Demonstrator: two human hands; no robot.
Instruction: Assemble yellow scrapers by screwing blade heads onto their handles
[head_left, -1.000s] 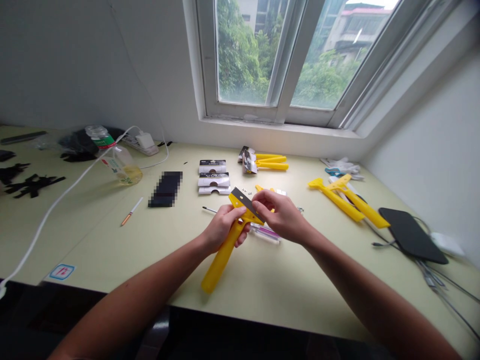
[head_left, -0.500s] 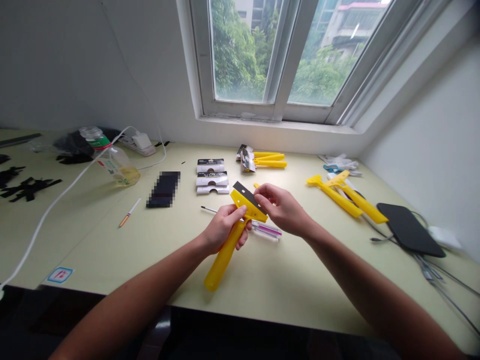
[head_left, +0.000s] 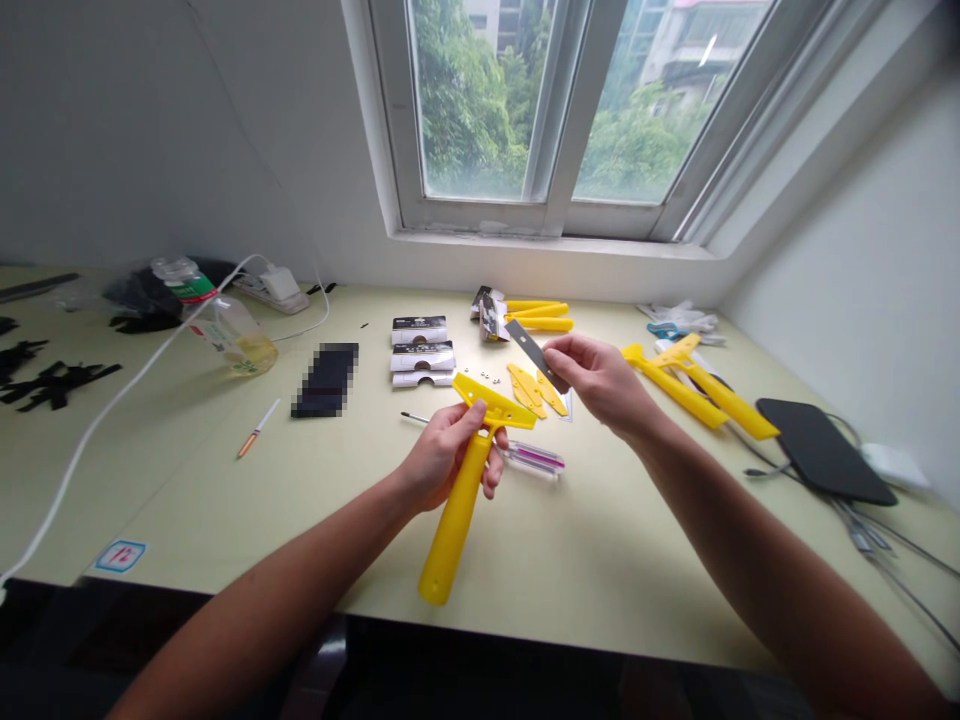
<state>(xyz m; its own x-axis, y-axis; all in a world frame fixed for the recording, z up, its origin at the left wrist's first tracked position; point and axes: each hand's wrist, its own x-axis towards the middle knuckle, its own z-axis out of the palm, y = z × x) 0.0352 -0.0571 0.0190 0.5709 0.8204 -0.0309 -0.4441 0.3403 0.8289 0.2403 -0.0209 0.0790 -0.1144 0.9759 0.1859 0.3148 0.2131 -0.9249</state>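
Observation:
My left hand [head_left: 451,452] is closed around the neck of a yellow scraper [head_left: 456,520], its thumb on the flat head and the handle slanting toward me. Pinched in my right hand [head_left: 600,380] is a thin grey scraper blade [head_left: 531,350], raised above the table and apart from the scraper head. Below the blade lie yellow cover plates [head_left: 527,390], with small metal nuts or screws [head_left: 485,376] to their left. A screwdriver with a clear and purple handle [head_left: 534,457] lies behind the left hand, its shaft partly hidden.
White-and-black boxes [head_left: 421,355] and packaged yellow scrapers [head_left: 536,316] lie toward the window. More yellow scrapers [head_left: 697,390], a black flat device [head_left: 825,450] and cables sit at right. At left are a black pixelated rectangle [head_left: 326,380], a precision knife [head_left: 259,428] and a tilted bottle [head_left: 236,335].
My right hand has lifted the blade off the scraper head and carried it up and right. The scraper has turned slightly more upright in my left hand. The cover plates now show.

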